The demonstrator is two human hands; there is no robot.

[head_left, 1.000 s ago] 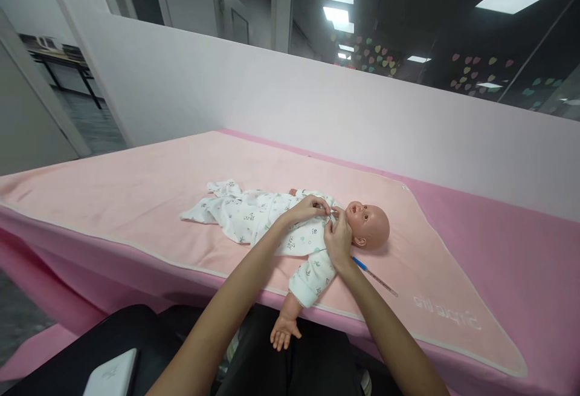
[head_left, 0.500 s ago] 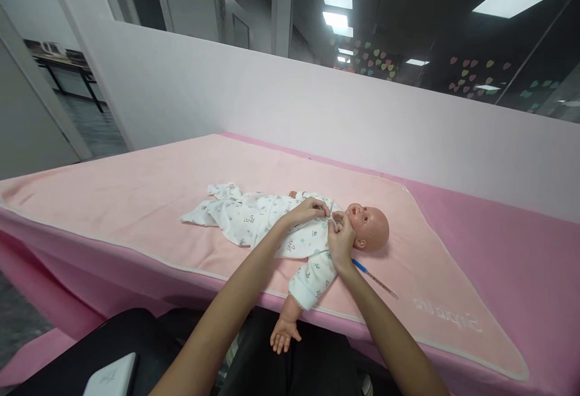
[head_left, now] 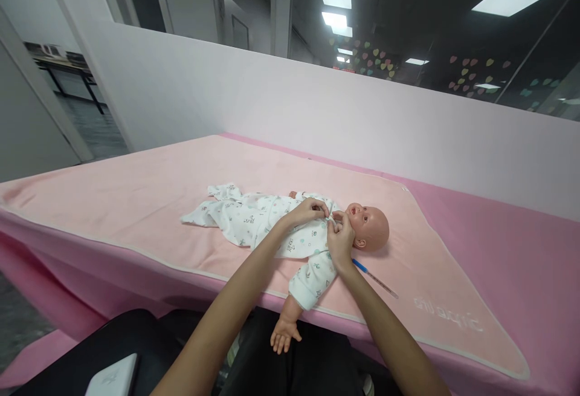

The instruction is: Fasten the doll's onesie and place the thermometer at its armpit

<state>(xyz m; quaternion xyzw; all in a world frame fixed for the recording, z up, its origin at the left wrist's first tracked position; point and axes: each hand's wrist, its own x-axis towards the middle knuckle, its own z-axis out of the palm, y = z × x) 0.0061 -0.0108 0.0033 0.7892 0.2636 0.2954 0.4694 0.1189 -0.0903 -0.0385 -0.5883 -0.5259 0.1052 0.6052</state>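
Observation:
A baby doll (head_left: 374, 227) lies on its back, head to the right, dressed in a white printed baby outfit (head_left: 247, 217). At the neckline, my left hand (head_left: 310, 210) pinches the front of the outfit between thumb and fingers. Close beside the doll's chin, my right hand (head_left: 341, 236) is closed on the same collar area, its fingertips nearly meeting those of the left. Whatever fastening lies between the fingertips is too small to make out. One doll arm (head_left: 286, 326) hangs over the table's near edge, palm up.
A blue-capped thermometer-like stick (head_left: 375, 278) lies near the doll's shoulder. Under the doll spreads a peach mat (head_left: 149, 202) on a pink-covered table (head_left: 512, 245). Behind stands a white partition (head_left: 362, 118). A white flat device (head_left: 112, 376) rests on a black seat (head_left: 81, 353) at lower left.
Both hands stay at the neckline with only a very slight shift of the fingers. The doll and the other things have not moved.

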